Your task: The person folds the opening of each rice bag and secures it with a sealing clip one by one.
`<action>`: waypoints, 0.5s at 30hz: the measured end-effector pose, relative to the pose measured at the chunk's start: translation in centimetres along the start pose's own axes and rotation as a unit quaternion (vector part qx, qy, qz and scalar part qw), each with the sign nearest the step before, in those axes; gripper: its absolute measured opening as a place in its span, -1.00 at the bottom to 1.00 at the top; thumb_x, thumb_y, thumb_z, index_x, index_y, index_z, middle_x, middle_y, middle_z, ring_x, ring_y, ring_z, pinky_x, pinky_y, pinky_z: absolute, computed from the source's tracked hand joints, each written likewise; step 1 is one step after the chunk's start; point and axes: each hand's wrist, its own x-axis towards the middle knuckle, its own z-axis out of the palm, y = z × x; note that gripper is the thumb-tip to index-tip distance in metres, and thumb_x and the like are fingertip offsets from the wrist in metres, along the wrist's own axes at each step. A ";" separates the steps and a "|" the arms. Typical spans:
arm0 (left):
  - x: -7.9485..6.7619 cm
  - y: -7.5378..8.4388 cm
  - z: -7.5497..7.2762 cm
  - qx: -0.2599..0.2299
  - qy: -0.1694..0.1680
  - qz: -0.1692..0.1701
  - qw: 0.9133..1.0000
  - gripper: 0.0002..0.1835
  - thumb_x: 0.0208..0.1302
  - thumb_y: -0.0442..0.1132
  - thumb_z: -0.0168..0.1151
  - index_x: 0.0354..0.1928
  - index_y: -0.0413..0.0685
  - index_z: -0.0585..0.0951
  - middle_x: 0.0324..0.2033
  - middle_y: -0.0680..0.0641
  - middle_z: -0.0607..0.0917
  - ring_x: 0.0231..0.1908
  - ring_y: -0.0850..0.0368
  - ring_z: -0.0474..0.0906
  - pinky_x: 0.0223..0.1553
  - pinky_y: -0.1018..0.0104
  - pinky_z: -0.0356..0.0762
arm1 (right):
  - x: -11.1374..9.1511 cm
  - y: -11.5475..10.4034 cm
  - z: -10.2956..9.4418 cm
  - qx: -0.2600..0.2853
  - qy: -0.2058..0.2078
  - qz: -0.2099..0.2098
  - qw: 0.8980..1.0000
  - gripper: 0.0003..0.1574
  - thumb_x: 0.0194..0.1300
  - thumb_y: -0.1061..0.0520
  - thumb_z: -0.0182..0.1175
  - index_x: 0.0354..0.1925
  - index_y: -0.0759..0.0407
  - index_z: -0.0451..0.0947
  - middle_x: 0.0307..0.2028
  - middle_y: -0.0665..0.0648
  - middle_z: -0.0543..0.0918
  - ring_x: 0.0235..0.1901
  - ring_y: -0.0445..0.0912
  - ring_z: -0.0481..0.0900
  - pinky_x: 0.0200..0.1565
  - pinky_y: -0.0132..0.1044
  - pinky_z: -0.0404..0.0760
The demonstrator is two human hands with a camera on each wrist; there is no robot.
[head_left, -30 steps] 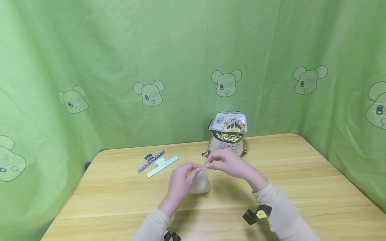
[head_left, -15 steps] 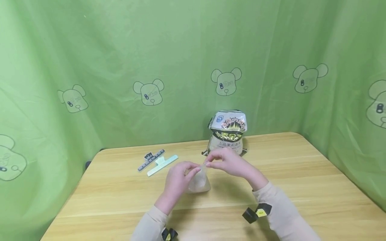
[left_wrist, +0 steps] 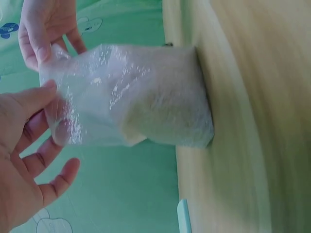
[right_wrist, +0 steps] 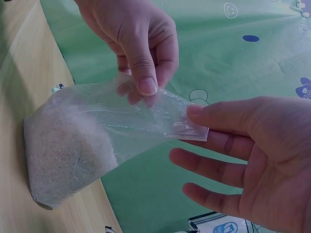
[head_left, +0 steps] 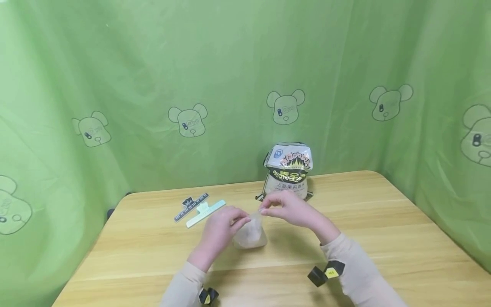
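Observation:
A clear plastic bag of rice (right_wrist: 68, 145) stands upright on the table, its lower part filled with white grains and its upper part slack. My left hand (head_left: 219, 228) pinches the left side of the bag's top edge between thumb and fingers. At the other top corner my right hand (head_left: 287, 208) grips the film between thumb and index finger, its other fingers spread apart in the right wrist view. Between the two hands the film is stretched, as the clear bag (left_wrist: 116, 97) shows in the left wrist view.
Left of the hands lie a black piano-patterned clip (head_left: 191, 207) and a mint-green clip (head_left: 206, 213). Behind the right hand a large printed rice sack (head_left: 288, 168) stands near the table's (head_left: 383, 238) back edge. A green curtain (head_left: 230, 64) surrounds the table.
My left hand has moved left and slightly down along the bag's top, away from the right hand. The bag's mouth is spread wider. The right hand has stayed nearly still.

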 end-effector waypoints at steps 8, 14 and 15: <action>-0.1 -0.8 -0.4 0.002 -0.017 0.045 0.999 -0.91 0.14 -0.15 0.39 -0.32 0.06 0.72 -0.39 0.09 0.76 -0.38 0.27 0.61 -0.29 0.46 0.59 | -0.3 0.4 0.1 0.006 -0.005 -0.001 1.000 -0.87 0.28 0.06 0.25 -0.23 0.05 0.67 -0.26 -0.03 0.75 -0.20 -0.17 0.66 0.08 0.03 0.62; 0.1 -1.4 -1.1 -0.009 -0.034 0.053 0.998 -0.93 0.14 -0.17 0.38 -0.34 0.04 0.72 -0.44 0.09 0.71 -0.43 0.28 0.55 -0.33 0.48 0.56 | 0.0 0.3 0.0 0.006 -0.007 -0.002 1.000 -0.88 0.29 0.06 0.24 -0.23 0.03 0.67 -0.24 -0.02 0.75 -0.17 -0.15 0.67 0.12 0.04 0.60; 0.1 -1.5 -1.1 -0.011 -0.040 0.055 0.998 -0.93 0.15 -0.18 0.38 -0.32 0.03 0.72 -0.44 0.09 0.70 -0.42 0.29 0.55 -0.32 0.49 0.56 | 0.0 0.3 0.0 0.006 -0.009 0.000 1.000 -0.88 0.29 0.06 0.25 -0.23 0.02 0.67 -0.24 -0.02 0.75 -0.16 -0.14 0.67 0.12 0.05 0.59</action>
